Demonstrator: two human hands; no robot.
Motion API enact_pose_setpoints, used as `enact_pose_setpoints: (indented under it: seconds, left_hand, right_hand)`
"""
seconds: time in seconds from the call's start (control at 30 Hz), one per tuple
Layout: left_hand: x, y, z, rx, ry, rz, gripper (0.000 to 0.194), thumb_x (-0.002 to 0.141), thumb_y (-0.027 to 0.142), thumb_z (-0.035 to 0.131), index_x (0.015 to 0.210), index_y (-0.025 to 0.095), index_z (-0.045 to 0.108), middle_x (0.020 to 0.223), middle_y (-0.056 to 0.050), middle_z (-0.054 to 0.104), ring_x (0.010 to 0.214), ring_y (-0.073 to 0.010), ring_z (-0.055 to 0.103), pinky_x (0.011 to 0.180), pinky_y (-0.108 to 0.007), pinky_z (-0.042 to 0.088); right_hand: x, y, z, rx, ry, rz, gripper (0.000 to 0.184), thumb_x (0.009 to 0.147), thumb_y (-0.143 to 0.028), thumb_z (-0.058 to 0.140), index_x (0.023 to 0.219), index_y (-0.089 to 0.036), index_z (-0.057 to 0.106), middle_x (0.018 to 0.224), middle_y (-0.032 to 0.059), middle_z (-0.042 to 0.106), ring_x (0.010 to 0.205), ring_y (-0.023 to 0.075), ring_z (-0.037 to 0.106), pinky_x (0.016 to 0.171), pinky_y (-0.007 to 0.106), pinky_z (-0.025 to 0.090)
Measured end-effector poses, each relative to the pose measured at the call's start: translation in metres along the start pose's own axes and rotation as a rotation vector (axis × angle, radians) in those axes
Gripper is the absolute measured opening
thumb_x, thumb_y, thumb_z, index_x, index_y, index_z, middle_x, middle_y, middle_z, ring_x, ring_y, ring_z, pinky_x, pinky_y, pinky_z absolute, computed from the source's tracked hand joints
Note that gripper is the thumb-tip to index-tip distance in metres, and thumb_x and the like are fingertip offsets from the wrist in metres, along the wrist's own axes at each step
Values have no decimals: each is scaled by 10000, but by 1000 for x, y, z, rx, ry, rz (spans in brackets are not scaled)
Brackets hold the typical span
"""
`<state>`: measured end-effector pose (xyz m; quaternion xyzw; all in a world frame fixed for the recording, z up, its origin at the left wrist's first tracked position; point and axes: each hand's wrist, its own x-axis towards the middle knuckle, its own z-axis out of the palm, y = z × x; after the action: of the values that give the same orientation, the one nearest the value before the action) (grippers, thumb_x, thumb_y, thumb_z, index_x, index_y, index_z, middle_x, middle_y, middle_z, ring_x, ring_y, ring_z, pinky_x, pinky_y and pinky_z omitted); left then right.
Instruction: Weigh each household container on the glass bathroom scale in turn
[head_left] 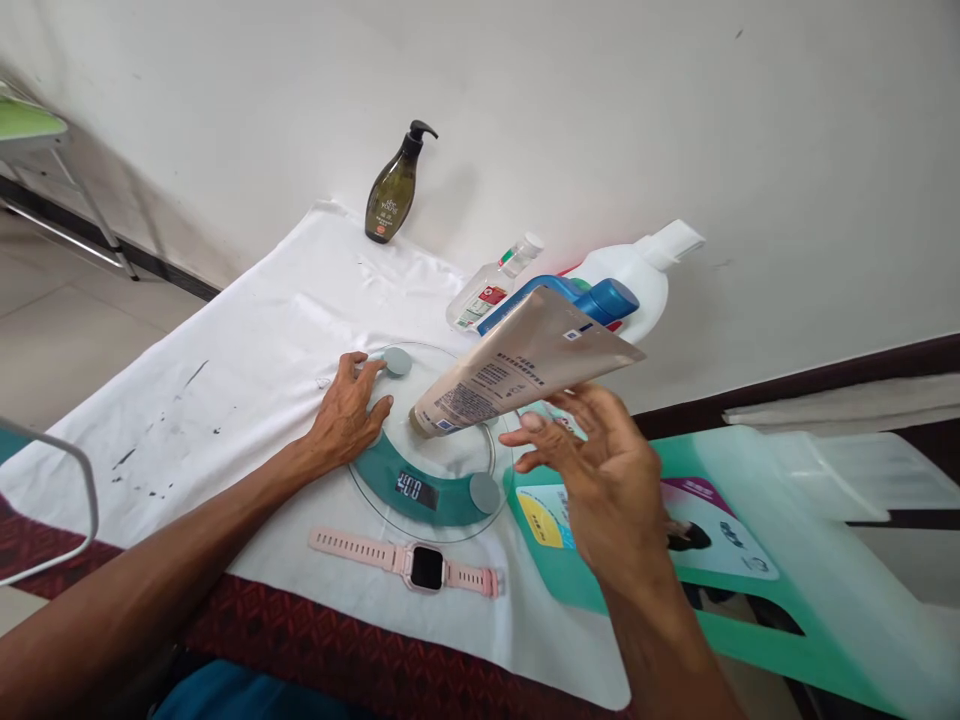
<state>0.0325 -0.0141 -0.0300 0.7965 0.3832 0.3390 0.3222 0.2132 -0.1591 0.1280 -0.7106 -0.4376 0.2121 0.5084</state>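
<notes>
A round glass scale (382,483) with a teal band and a lit display lies on the white cloth. On it a beige squeeze tube (517,360) stands on its cap, leaning to the right in this view. My left hand (351,410) rests at the scale's left edge, fingers apart, index finger by a grey round pad (397,362). Just right of the tube is my right hand (592,460), its fingers loosely bent and apart, with nothing in them. A pink-strapped smartwatch (427,568) lies in front of the scale.
A dark green pump bottle (391,195) stands by the wall. Behind the tube are a clear bottle (480,298), a blue bottle (609,300) and a white bottle (630,268). A large green jug (825,560) stands at the right. A green-topped stool (30,120) is far left.
</notes>
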Motion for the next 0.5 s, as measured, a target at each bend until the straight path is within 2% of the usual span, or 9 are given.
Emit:
enact_pose_setpoints:
  seconds: [0.1, 0.27, 0.37, 0.5]
  left_hand:
    - [0, 0, -1, 5, -17, -5, 457, 972, 302, 554, 1414, 191, 511, 1448, -185, 421, 1084, -287, 673, 996, -624, 579]
    - [0, 0, -3, 6, -12, 5, 450, 971, 305, 568, 1411, 231, 514, 1426, -150, 438, 1080, -264, 673, 1003, -606, 583]
    - [-1, 2, -4, 8, -13, -3, 445, 969, 298, 574, 1405, 226, 521, 1427, -150, 446, 1071, -260, 684, 994, -600, 591]
    - [-1, 5, -5, 16, -31, -15, 446, 982, 299, 566, 1420, 233, 515, 1443, -151, 445, 1087, -262, 687, 993, -598, 595]
  right_hand:
    - [-14, 25, 11, -18, 28, 16, 678, 810, -520, 850, 1383, -263, 595, 1461, 143, 635, 855, 216, 774, 626, 351, 675]
    - [-20, 61, 27, -20, 142, -56, 651, 823, -500, 836, 1364, -233, 593, 1454, 158, 630, 1151, 277, 737, 871, 428, 677]
    - [-24, 78, 35, -27, 237, -147, 538, 882, -453, 791, 1336, -229, 609, 1378, 141, 674, 1163, 266, 730, 912, 438, 658]
    - [-38, 101, 45, -87, 395, -290, 356, 947, -347, 731, 1269, -224, 642, 1210, 108, 718, 1058, 231, 748, 851, 403, 659]
